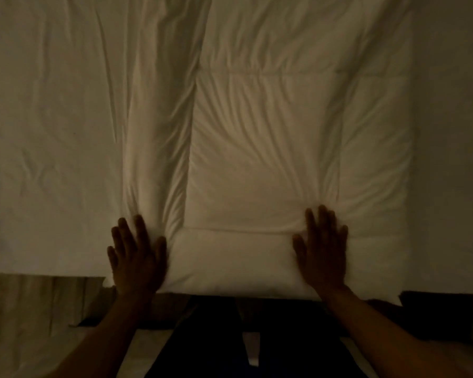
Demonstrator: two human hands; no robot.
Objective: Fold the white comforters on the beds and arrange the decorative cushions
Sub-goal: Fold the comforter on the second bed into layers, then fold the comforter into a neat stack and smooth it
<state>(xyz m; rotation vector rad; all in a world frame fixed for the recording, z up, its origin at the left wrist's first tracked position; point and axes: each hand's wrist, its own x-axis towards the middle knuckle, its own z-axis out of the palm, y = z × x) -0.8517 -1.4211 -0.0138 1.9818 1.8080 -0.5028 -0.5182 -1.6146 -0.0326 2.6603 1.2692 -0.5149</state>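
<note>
A dimly lit bedroom: a white comforter (271, 159) is lying folded along a sheeted bed (47, 132), above wooden flooring (25, 309).

Single head view, steeply down and close over the bed edge (38, 271)
</note>
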